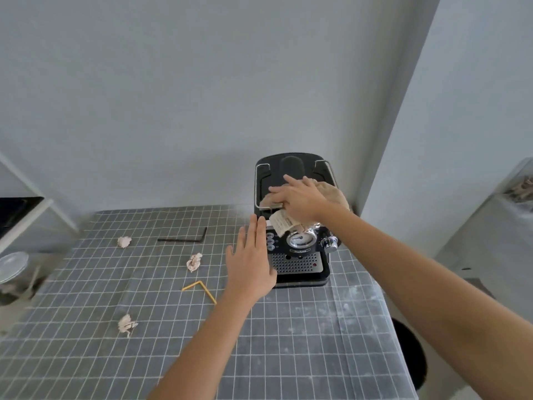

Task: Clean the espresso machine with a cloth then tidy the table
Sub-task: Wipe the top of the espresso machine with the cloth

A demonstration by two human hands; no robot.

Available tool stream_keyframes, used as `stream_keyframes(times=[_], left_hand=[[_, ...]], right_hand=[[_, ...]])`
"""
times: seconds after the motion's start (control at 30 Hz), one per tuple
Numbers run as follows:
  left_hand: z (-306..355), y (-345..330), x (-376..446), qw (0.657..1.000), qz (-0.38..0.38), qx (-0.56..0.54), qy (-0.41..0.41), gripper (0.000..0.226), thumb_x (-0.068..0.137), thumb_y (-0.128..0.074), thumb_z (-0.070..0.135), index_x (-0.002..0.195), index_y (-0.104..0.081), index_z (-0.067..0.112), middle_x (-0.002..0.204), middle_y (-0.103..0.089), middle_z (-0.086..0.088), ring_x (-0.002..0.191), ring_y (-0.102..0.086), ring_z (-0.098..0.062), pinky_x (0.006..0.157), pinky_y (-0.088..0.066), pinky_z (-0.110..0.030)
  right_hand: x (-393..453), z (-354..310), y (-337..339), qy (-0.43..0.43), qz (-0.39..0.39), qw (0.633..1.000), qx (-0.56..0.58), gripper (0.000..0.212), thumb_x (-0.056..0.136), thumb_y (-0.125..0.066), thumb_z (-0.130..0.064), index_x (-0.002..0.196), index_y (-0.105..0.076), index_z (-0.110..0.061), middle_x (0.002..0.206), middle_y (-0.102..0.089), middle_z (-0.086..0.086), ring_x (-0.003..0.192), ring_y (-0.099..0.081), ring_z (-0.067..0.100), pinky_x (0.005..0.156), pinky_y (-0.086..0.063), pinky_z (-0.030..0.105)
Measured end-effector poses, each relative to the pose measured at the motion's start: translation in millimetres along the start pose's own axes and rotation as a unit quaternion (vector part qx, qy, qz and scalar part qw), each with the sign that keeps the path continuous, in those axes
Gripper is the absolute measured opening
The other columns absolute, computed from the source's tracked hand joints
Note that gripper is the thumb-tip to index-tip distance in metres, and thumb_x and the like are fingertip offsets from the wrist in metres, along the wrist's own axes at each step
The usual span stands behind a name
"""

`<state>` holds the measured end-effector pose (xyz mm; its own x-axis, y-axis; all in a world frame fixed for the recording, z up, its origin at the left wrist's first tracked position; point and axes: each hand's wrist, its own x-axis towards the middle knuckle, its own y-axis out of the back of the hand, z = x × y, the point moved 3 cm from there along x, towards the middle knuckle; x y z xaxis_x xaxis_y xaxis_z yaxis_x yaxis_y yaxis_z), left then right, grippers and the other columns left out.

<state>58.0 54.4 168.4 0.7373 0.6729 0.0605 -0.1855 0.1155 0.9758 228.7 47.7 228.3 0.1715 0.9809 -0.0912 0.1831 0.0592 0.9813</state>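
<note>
**Inspector:** Start at the left edge.

**Assistant:** A glass jar with a metal lid (13, 267) stands off the table's left side. The table (302, 342) wears a grey cloth with a white grid, dusted pale near the right. Three crumpled paper scraps lie on it: a far scrap (124, 241), a middle scrap (194, 262) and a near scrap (127, 324), well apart from one another. A black L-shaped hex key (184, 239) lies flat behind the middle scrap; a bent yellow straw (202, 288) lies in front of it.

**Inspector:** The hands?

**Assistant:** The left hand (251, 267) is flat, fingers straight and together, holding nothing, against the left side of the espresso machine (297, 255) and covering part of its button column. The right hand (300, 202) presses a beige cloth (331, 194) onto the machine's top, fingers spread; a tagged corner hangs over the front.

**Inspector:** The machine itself?

**Assistant:** Black, glossy, in the table's far right corner by the wall: round pressure gauge (300, 241), chrome knob (330, 243), perforated metal drip tray (295, 262). A dark round bin (409, 353) sits below the table's right edge.
</note>
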Motion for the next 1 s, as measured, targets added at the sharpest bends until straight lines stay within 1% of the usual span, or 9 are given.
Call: stream_keyframes(times=[0.07,0.2,0.3,0.37,0.47,0.57,0.73,0.83,1.0], left_hand=[[-1.0,-0.5,0.2,1.0,0.005,0.001,-0.002,0.107,0.079,-0.067,0.035,0.151,0.011,0.022,0.161,0.012,0.001,0.148,-0.008,-0.027,0.112,-0.029,-0.054],[-0.8,0.5,1.9,1.0,-0.004,-0.002,0.0,0.109,0.08,-0.068,0.034,0.15,0.016,0.022,0.161,0.016,0.001,0.149,-0.002,-0.026,0.114,-0.025,-0.053],[-1.5,0.0,1.4,1.0,-0.007,0.0,0.004,0.11,0.08,-0.068,0.035,0.15,0.016,0.023,0.16,0.017,0.002,0.149,-0.001,-0.026,0.114,-0.023,-0.052],[-1.3,-1.7,0.7,1.0,-0.006,0.001,0.004,0.11,0.08,-0.068,0.036,0.15,0.015,0.022,0.16,0.016,0.001,0.149,-0.001,-0.026,0.113,-0.024,-0.052],[-3.0,-4.0,1.4,1.0,-0.001,0.003,0.005,0.11,0.08,-0.068,0.036,0.15,0.015,0.022,0.16,0.017,0.001,0.149,0.0,-0.025,0.113,-0.025,-0.05],[-4.9,-5.6,0.6,1.0,-0.005,0.007,0.007,0.111,0.079,-0.069,0.035,0.15,0.015,0.021,0.16,0.017,0.002,0.149,0.0,-0.024,0.113,-0.026,-0.048],[-3.7,-2.2,1.2,1.0,-0.005,-0.004,0.006,0.113,0.077,-0.071,0.033,0.15,0.014,0.022,0.161,0.013,0.0,0.149,-0.005,-0.025,0.112,-0.03,-0.051],[-2.6,-0.4,1.0,1.0,-0.009,-0.015,0.007,0.111,0.078,-0.07,0.029,0.151,0.015,0.023,0.161,0.011,0.0,0.149,-0.005,-0.026,0.113,-0.028,-0.052],[0.3,-2.1,1.0,0.999,0.006,-0.036,-0.001,0.107,0.082,-0.065,0.017,0.15,0.018,0.019,0.161,0.012,-0.003,0.149,-0.009,-0.025,0.11,-0.034,-0.052]], right_hand=[[-6.2,10.6,-1.7,-0.004,0.012,0.999,0.03,0.056,0.094,-0.036,-0.012,0.134,-0.05,-0.048,0.157,-0.032,-0.011,0.151,-0.005,0.024,0.118,-0.003,0.062],[7.0,13.7,-1.2,-0.151,0.098,0.98,0.08,0.046,0.098,-0.031,-0.025,0.136,-0.051,-0.039,0.16,-0.025,-0.003,0.151,-0.005,0.033,0.113,-0.003,0.071],[15.3,0.6,1.2,-0.186,0.085,0.975,0.09,0.05,0.095,-0.022,-0.052,0.133,-0.053,-0.041,0.162,-0.02,0.0,0.149,-0.006,0.038,0.107,-0.001,0.076],[6.1,-4.7,-4.9,-0.184,0.084,0.977,0.073,0.049,0.095,-0.022,-0.057,0.13,-0.055,-0.041,0.161,-0.022,0.0,0.148,-0.009,0.039,0.107,-0.005,0.076],[-26.0,-19.9,-21.4,-0.146,0.151,0.977,0.043,0.037,0.1,-0.036,-0.04,0.128,-0.06,-0.032,0.151,-0.04,0.005,0.143,-0.025,0.037,0.11,-0.024,0.066],[-56.8,-29.4,-37.9,-0.076,0.295,0.952,0.028,0.022,0.096,-0.053,-0.024,0.104,-0.073,-0.017,0.118,-0.066,0.009,0.121,-0.055,0.038,0.099,-0.045,0.055],[-103.7,-22.9,-52.7,0.03,0.407,0.91,0.073,0.014,0.093,-0.059,-0.006,0.099,-0.072,-0.008,0.104,-0.068,0.007,0.102,-0.063,0.023,0.105,-0.043,0.037],[-145.0,-8.0,-97.4,0.023,0.379,0.91,0.165,0.022,0.098,-0.055,-0.011,0.115,-0.07,-0.009,0.123,-0.064,0.004,0.119,-0.058,0.015,0.101,-0.047,0.036],[-192.8,24.3,-210.5,-0.147,0.193,0.953,0.183,0.039,0.102,-0.032,-0.047,0.123,-0.063,-0.036,0.138,-0.055,-0.006,0.127,-0.054,0.017,0.098,-0.05,0.052]])
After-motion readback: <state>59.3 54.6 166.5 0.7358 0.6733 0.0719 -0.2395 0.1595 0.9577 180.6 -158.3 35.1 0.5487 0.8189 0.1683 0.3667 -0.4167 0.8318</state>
